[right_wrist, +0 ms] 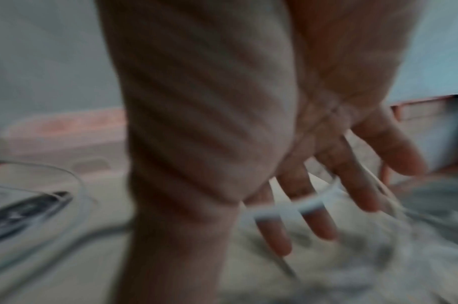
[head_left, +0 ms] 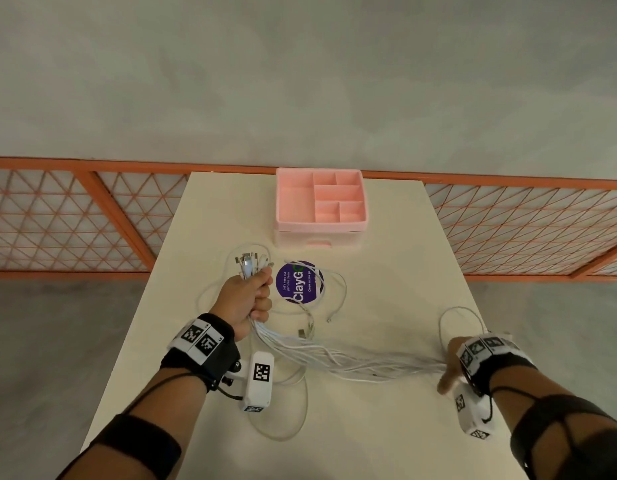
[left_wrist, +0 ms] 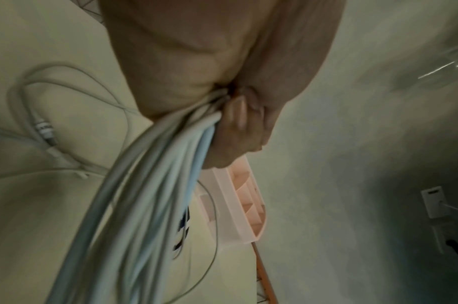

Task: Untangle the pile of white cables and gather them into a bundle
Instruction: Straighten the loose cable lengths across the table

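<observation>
White table (head_left: 386, 299): left hand (head_left: 244, 299) grips white cables (head_left: 335, 358) mid-table; right hand (head_left: 451, 368), fingers spread, combs strands near right edge.

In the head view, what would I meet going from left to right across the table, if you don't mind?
Left hand gripping the cable ends → purple sticker → stretched cables → right hand.
</observation>
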